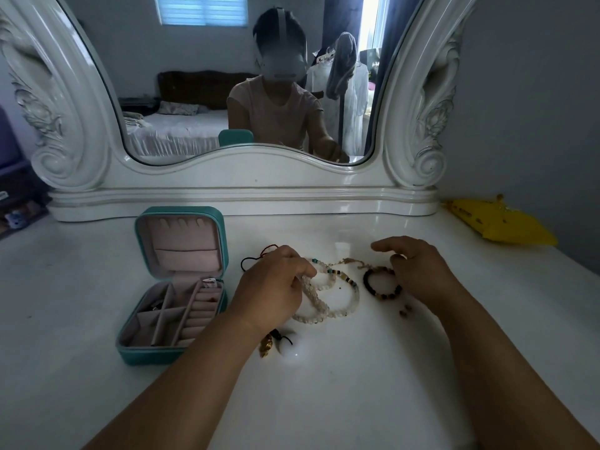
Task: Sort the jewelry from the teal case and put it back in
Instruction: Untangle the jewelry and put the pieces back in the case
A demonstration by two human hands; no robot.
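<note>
**Sorting stage: beads in left grip, case off to the left**

Left hand (276,280): grip is curled, fingers pinching the long strand of milky-white round beads (324,306) near its upper-left end. Rest of the strand loops on the glossy white counter (357,384) just right of and below the hand, long axis running roughly up-left to down-right.

Right hand (418,271): fingers loosely curled, resting over the small dark-and-tan beaded bracelet (381,285). Can't tell if it actually pinches it; fingertips are hidden behind the knuckles.

Other loose pieces: a thin red-and-black cord (256,258) beyond the left hand, a fine gold chain (347,262) between the hands, a gold pendant with a white stone (276,347) partly under the left wrist, and a few tiny loose beads (404,310) near the right wrist.

The square teal jewelry case with pale pink lining (177,287) sits open, lid upright, just left of the left forearm. Compartments look mostly empty, so judging by that, put-back has barely begun.

Key relation: case lies left of both hands, left hand much nearer. The white strand would go leftward into the divided tray; it likely needs gathering first, since the strand is longer than any compartment.

Behind: ornate white mirror frame (246,170); yellow packet (500,222) far right.
</note>
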